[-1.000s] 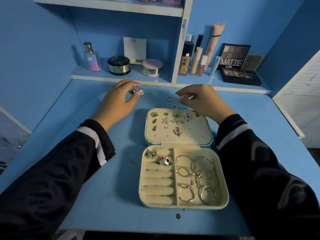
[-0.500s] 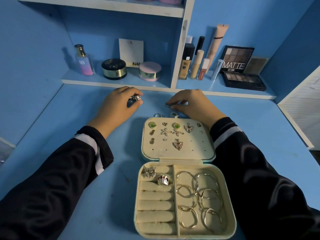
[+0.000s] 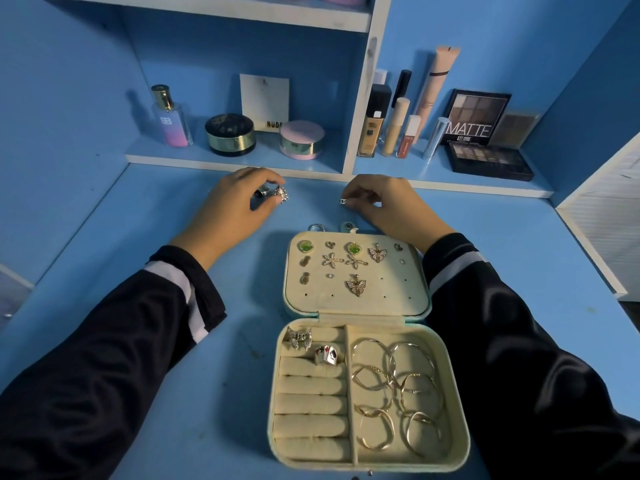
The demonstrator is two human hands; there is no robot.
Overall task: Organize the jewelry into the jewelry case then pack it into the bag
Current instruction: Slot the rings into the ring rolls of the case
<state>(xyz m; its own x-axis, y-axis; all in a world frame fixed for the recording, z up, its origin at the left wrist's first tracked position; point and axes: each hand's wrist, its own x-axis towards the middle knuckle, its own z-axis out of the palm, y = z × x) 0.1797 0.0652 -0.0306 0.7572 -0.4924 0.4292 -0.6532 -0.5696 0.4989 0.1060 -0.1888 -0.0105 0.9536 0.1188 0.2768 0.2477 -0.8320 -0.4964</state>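
An open cream jewelry case (image 3: 457, 403) lies on the blue desk. Its lid panel (image 3: 356, 299) holds several earrings; the base holds two rings (image 3: 313, 346) in the roll slots and several gold hoops (image 3: 398, 393). My left hand (image 3: 235, 213), beyond the case to the left, pinches a sparkly ring (image 3: 281, 194) with a dark ring beside it. My right hand (image 3: 384, 206), beyond the case's far edge, pinches a small silver ring (image 3: 343, 201) at its fingertips. No bag is in view.
A low shelf (image 3: 242, 161) behind the hands carries a perfume bottle (image 3: 170, 117), two round compacts (image 3: 230, 135), makeup tubes (image 3: 398, 126) and eyeshadow palettes (image 3: 485, 147). A small silver ring (image 3: 315, 227) lies by the case's zipper pull (image 3: 347, 226). A white panel (image 3: 602, 216) stands at right.
My right hand has closed its fingertips on the small silver ring that lay on the desk. My left hand keeps its sparkly ring. The camera has tilted down and moved closer.
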